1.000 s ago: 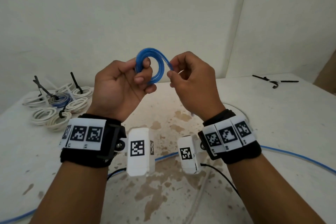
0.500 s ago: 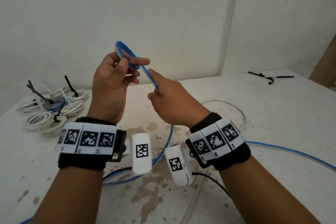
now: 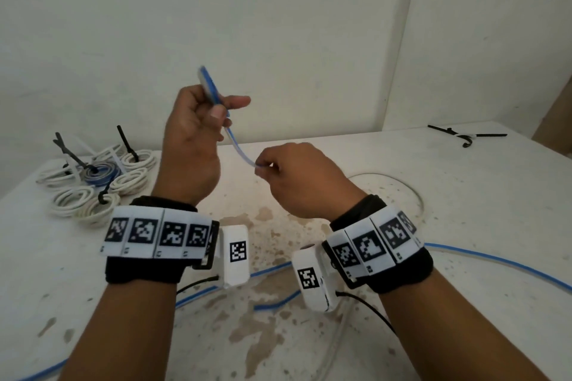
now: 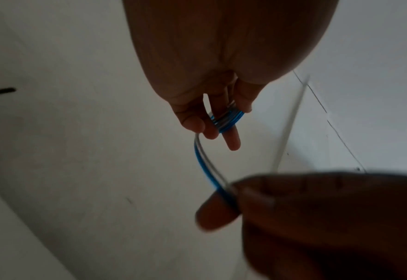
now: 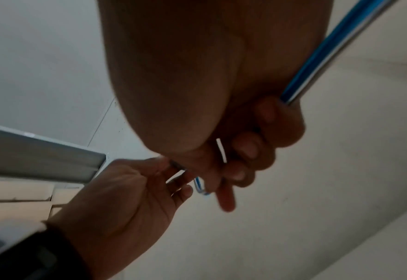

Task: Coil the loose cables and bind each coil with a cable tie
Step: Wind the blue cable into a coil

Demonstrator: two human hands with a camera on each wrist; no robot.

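Observation:
My left hand [image 3: 198,124] is raised above the table and pinches a small coil [image 3: 208,83] of blue-and-white cable [image 4: 226,121] between thumb and fingers. From the coil one strand [image 3: 240,150] curves down to my right hand [image 3: 291,176], which pinches it lower and to the right. Past that hand the same cable [image 5: 322,51] runs on across the table [image 3: 495,263] in long loose loops. The right wrist view shows my right fingers [image 5: 264,132] curled round the cable.
A pile of tied white coils and one blue coil [image 3: 96,178] with black ties lies at the table's far left. Loose black cable ties [image 3: 464,138] lie at the far right. A thin clear cable [image 3: 402,185] loops behind my right hand. The tabletop [image 3: 266,312] is stained.
My left hand has lifted the coil and turned it edge-on. My right hand has slid down and to the right along the strand, away from the coil.

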